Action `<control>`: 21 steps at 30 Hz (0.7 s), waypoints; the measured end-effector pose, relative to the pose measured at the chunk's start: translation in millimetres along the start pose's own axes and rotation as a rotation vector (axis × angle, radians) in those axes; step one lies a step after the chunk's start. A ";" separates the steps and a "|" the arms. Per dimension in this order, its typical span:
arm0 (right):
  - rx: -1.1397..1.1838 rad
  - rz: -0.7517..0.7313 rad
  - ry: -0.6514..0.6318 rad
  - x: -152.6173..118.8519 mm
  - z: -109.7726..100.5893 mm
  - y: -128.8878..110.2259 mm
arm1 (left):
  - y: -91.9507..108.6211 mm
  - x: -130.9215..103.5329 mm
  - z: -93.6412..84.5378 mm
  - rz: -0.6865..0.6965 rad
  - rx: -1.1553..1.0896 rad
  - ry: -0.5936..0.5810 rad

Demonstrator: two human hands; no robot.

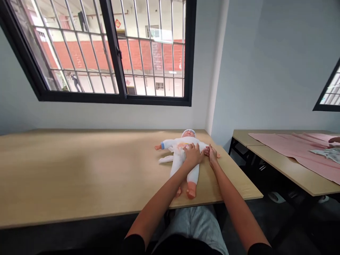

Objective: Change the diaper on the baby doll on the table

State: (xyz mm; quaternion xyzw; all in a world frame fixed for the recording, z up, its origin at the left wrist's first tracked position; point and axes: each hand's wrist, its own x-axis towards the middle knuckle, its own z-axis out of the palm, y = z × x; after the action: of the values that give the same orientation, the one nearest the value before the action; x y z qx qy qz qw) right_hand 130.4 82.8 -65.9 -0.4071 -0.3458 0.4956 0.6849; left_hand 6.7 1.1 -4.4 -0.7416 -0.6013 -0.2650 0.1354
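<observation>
A baby doll lies face up on the wooden table, its head toward the wall and its feet toward me. It wears a white one-piece garment with a blue cuff, and a white band circles its head. Across the doll's belly lies my left hand, fingers spread on the cloth. My right hand is beside the doll's body, near its arm on the right, with the fingers curled together; what they grip is hidden. A loose white strip of cloth sticks out to the left of the doll.
The light wood table reaches far to the left; its right edge is close to the doll. A second table at the right bears a pink cloth and a patterned cloth, with another person's hand above. A barred window is ahead.
</observation>
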 end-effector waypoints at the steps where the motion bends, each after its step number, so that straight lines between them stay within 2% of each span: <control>1: -0.019 -0.006 0.007 0.3 -0.4 1.3 | -7.2 3.6 -1.6 -0.038 -0.069 0.041; 3: -0.042 0.002 0.008 0.1 -0.7 2.4 | -34.7 10.8 -7.6 -0.083 -0.258 0.157; 5: -0.050 0.011 0.011 -1.0 -1.0 2.2 | -75.9 14.3 -14.8 -0.119 -0.489 0.265; 7: -0.056 0.017 0.007 -2.7 -1.3 1.0 | -121.6 11.3 -20.2 -0.276 -0.614 0.301; 9: -0.065 0.026 0.007 -4.9 -1.7 -1.0 | -161.8 2.6 -22.1 -0.438 -0.768 0.136; 11: -0.079 0.027 0.010 -7.7 -1.9 -3.5 | -189.8 -8.2 -20.5 -0.428 -0.970 -0.188; 13: -0.096 0.020 0.024 -10.7 -1.5 -5.8 | -204.2 -16.3 -17.1 -0.300 -1.046 -0.492; 14: -0.103 0.018 0.033 -12.2 -1.2 -6.9 | -207.4 -18.4 -15.4 -0.240 -1.019 -0.571; 16: -0.110 0.029 0.050 -14.6 -0.6 -8.9 | -209.2 -19.0 -12.9 -0.178 -0.891 -0.573; 18: -0.112 0.048 0.059 -16.0 -0.3 -10.5 | -209.2 -17.1 -12.4 -0.197 -0.765 -0.523; 21: -0.123 0.062 0.045 -16.5 -0.9 -11.9 | -210.6 -16.2 -15.7 -0.276 -0.809 -0.496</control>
State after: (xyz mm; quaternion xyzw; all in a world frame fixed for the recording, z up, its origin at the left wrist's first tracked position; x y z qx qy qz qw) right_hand 131.4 64.7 -56.8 -0.4700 -0.3473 0.4853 0.6504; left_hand -202.1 30.2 -25.4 -0.6889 -0.5569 -0.3082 -0.3468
